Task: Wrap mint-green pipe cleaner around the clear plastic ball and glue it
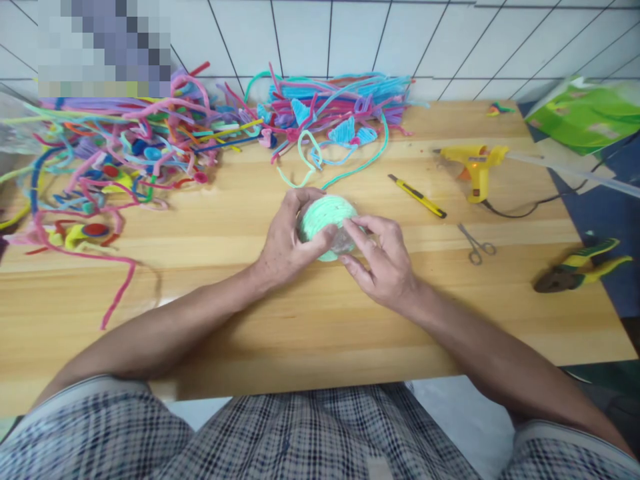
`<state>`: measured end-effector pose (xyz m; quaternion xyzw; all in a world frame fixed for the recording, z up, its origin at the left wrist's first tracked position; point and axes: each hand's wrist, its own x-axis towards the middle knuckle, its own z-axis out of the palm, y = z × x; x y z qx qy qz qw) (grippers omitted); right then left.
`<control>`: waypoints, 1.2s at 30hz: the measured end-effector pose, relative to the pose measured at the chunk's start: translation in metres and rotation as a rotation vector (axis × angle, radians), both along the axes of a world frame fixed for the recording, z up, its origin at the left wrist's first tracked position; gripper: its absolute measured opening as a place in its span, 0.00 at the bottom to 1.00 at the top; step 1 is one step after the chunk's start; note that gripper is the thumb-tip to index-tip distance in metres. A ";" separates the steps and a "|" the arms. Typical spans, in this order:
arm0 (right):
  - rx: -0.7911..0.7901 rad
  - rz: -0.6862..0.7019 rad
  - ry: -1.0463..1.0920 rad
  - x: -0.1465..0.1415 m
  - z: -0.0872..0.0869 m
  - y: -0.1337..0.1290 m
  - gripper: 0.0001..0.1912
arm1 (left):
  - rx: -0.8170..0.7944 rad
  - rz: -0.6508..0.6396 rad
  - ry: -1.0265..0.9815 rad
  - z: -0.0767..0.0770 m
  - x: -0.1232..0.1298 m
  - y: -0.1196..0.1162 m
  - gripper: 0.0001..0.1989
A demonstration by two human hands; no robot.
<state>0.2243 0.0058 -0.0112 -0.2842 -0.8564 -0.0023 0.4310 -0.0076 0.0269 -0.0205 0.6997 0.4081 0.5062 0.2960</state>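
A round ball [327, 217] wrapped in mint-green pipe cleaner is between my two hands, with a greyish, see-through part of it bare at the lower right. My left hand [293, 237] curls round its left side, thumb across the front. From the right, my right hand [383, 260] pinches at the bare part with bent fingers, the index fingertip on the surface and the thumb below. Whether a pipe cleaner end lies under those fingertips I cannot make out. Just beyond the ball, a pale green pipe cleaner [299, 185] curves over the table.
Heaped pipe cleaners [145, 150] cover the left, with bundles [345, 93] along the tiled wall. On the right lie a yellow utility knife [417, 196], small scissors [475, 245], a corded yellow glue gun [475, 167] and pliers [575, 267] by the table's right edge. A green bag [585, 113] stands behind.
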 end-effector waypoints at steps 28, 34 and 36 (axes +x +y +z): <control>-0.201 -0.123 0.237 -0.008 0.010 0.007 0.14 | 0.022 0.046 -0.007 0.000 0.006 -0.001 0.25; -0.203 -0.125 0.232 -0.008 0.011 0.007 0.13 | 0.054 0.016 0.030 0.001 0.003 -0.003 0.22; -0.196 -0.123 0.235 -0.009 0.012 0.007 0.13 | 0.048 -0.003 0.032 0.003 0.002 -0.004 0.21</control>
